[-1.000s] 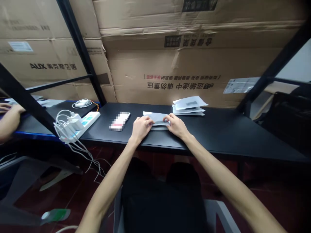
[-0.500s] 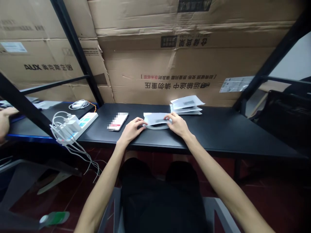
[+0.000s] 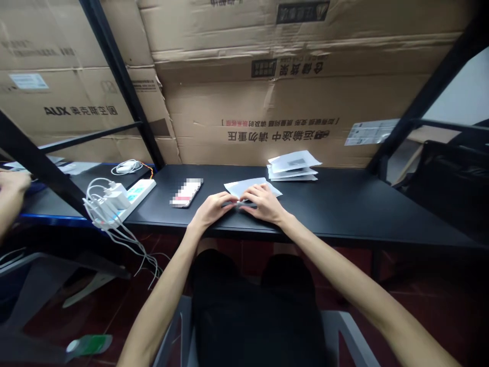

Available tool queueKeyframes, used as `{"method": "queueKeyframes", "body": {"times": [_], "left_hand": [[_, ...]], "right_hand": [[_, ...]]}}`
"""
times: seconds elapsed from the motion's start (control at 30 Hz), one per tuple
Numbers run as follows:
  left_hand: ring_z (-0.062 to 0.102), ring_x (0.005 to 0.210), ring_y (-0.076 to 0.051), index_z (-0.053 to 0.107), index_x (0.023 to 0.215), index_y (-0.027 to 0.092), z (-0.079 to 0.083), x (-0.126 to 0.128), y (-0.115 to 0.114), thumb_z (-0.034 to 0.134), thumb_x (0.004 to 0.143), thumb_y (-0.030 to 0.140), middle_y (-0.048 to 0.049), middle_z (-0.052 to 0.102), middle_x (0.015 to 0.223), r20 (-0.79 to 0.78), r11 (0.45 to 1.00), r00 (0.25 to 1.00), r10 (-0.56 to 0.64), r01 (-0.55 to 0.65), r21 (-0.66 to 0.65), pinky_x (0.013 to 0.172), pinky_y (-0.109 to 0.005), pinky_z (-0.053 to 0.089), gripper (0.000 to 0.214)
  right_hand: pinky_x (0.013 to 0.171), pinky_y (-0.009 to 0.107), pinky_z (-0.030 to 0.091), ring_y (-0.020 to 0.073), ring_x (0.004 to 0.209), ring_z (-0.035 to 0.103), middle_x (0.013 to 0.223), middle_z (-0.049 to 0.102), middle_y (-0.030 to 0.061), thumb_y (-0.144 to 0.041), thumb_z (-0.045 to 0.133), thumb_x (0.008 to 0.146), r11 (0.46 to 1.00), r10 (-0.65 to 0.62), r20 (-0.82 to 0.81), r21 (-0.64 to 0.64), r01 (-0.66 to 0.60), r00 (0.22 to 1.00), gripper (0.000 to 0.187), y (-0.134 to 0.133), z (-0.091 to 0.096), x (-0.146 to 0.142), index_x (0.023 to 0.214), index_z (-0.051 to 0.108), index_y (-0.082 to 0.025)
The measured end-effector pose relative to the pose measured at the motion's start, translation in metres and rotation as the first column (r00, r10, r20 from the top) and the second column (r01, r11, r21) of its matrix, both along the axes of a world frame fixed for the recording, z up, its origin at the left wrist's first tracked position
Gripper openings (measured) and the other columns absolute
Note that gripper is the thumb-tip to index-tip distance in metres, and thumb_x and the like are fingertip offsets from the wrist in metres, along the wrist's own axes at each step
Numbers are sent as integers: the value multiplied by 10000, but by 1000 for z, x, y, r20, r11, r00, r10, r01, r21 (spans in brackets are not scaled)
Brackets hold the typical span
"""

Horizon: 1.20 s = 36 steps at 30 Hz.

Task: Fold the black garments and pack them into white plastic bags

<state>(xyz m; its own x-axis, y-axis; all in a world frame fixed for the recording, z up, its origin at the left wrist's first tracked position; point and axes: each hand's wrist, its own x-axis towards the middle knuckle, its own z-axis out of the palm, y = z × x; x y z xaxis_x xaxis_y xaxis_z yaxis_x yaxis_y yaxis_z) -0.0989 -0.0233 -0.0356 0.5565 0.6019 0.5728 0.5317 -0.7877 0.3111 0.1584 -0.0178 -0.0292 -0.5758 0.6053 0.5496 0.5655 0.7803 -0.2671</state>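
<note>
Our L hand (image 3: 209,208) & R hand (image 3: 264,203) lie half-curled, fingertips nearly meeting on a folded white paper sheet (image 3: 244,187); can't tell if they pinch it or only press it down. Sheet looks thin, light & soft: prob. creases easily & may slide on the smooth black table (image 3: 344,216), so best held flat along its folded edge, not by a corner.

From the sheet outward: stack of similar papers (image 3: 292,167) just behind & to the R; pixelated phone (image 3: 186,192) to the L; further L, power strip (image 3: 132,192) w/ white chargers & tangled cables. Behind it all, cardboard cartons (image 3: 290,102). Far L, a co-worker's hand (image 3: 11,188).
</note>
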Motion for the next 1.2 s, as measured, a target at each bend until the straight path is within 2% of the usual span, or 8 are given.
{"method": "queueKeyframes", "body": {"times": [0.13, 0.3, 0.47, 0.6, 0.7, 0.77, 1.0, 1.2], "left_hand": [[801, 948, -202, 777, 1152, 246, -1, 0, -2, 650, 1096, 337, -39, 837, 1101, -44, 1000, 999, 17, -16, 26, 885, -309, 602, 165], [796, 940, -225, 788, 1095, 259, -2, 1, -1, 663, 1092, 391, -34, 853, 1057, -131, 982, 983, 128, -108, 156, 888, -338, 585, 182], [766, 950, -225, 772, 1097, 247, 0, 2, 2, 626, 1108, 338, -35, 851, 1026, -173, 968, 976, 133, -91, 232, 898, -366, 545, 173], [744, 909, -221, 760, 1074, 256, 1, 2, 4, 642, 1081, 276, -19, 847, 973, -174, 966, 975, 140, -96, 238, 873, -367, 518, 120], [736, 910, -221, 754, 1097, 257, 1, 2, 4, 657, 1055, 237, -13, 850, 974, -167, 968, 977, 129, -88, 234, 873, -368, 508, 107], [736, 916, -228, 749, 1128, 254, 2, 2, 3, 667, 1036, 204, -13, 852, 975, -158, 968, 979, 128, -88, 236, 868, -371, 503, 133], [717, 930, -239, 740, 1176, 262, 7, 3, -3, 680, 990, 161, -1, 847, 963, -80, 963, 974, 212, -194, 189, 893, -389, 501, 220], [693, 952, -244, 731, 1142, 266, 8, 2, -4, 717, 920, 116, 12, 842, 968, -37, 956, 964, 264, -257, 140, 954, -411, 481, 269]], "right_hand": [[1087, 514, 421, 311, 1105, 647, 1123, 784, 93, -478, 668, 1049, 1000, 25, -17, -9, -25, 1000, 214, -2, 1, -3, 1049, 788, -301], [1076, 505, 448, 292, 1080, 652, 1094, 776, 80, -506, 672, 1050, 997, 78, -52, 11, -78, 996, 235, -3, 1, -6, 1018, 778, -299], [1069, 458, 462, 247, 1036, 646, 1103, 767, 60, -437, 600, 1100, 996, 76, -2, 50, -76, 997, 231, -3, -2, -7, 1049, 760, -279], [1020, 421, 461, 246, 1023, 649, 1121, 775, 77, -400, 538, 1130, 977, -3, 159, 210, -31, 987, 261, -2, -2, -8, 1100, 757, -261], [992, 413, 441, 245, 994, 638, 1082, 784, 89, -359, 506, 1146, 915, -97, 248, 404, -11, 964, 290, 0, -4, -9, 1124, 755, -213], [1004, 417, 417, 244, 976, 628, 1053, 783, 82, -325, 503, 1144, 873, -144, 271, 487, -7, 952, 283, 2, -5, -8, 1109, 755, -202], [1076, 442, 313, 245, 983, 625, 987, 784, 49, -247, 566, 1093, 838, -266, 232, 535, 105, 936, 219, 8, -7, 8, 974, 748, -221], [1095, 434, 284, 236, 986, 626, 967, 790, 23, -236, 586, 1066, 822, -368, 242, 537, 192, 898, 189, 7, -4, 45, 961, 743, -240]]}}
